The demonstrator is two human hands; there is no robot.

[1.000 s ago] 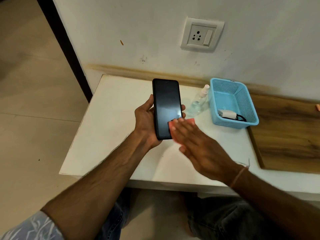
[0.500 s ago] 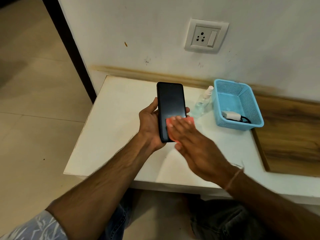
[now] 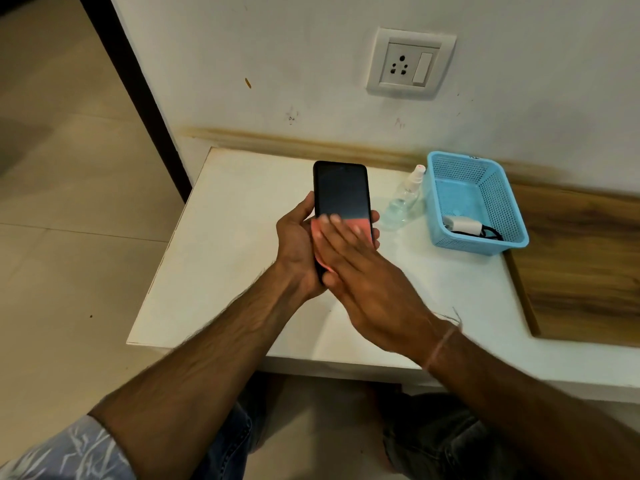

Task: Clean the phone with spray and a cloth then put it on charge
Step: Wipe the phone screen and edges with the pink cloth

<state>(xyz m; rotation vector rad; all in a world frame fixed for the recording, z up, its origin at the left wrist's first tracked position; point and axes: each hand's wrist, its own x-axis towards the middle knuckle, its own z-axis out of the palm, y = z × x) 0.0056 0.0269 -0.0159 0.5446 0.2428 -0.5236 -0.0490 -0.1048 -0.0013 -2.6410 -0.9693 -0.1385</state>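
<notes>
My left hand [image 3: 296, 244] grips a black phone [image 3: 341, 192] upright above the white table, screen facing me, fingertips curling round its right edge. My right hand [image 3: 367, 271] lies flat with straight fingers over the lower half of the screen, pressing a pink cloth [image 3: 356, 225] against it. A clear spray bottle [image 3: 403, 199] with a white nozzle stands on the table just right of the phone. A white charger [image 3: 462, 224] with a black cable lies inside the blue basket.
The blue mesh basket [image 3: 446, 206] sits at the back right of the white table [image 3: 225, 258]. A wall socket with a switch [image 3: 410, 64] is above it. A wooden surface [image 3: 581, 265] adjoins the table on the right. Tiled floor lies to the left.
My right hand with the cloth has slid leftward across the lower screen, from its right edge to covering its full width. The left hand keeps holding the phone.
</notes>
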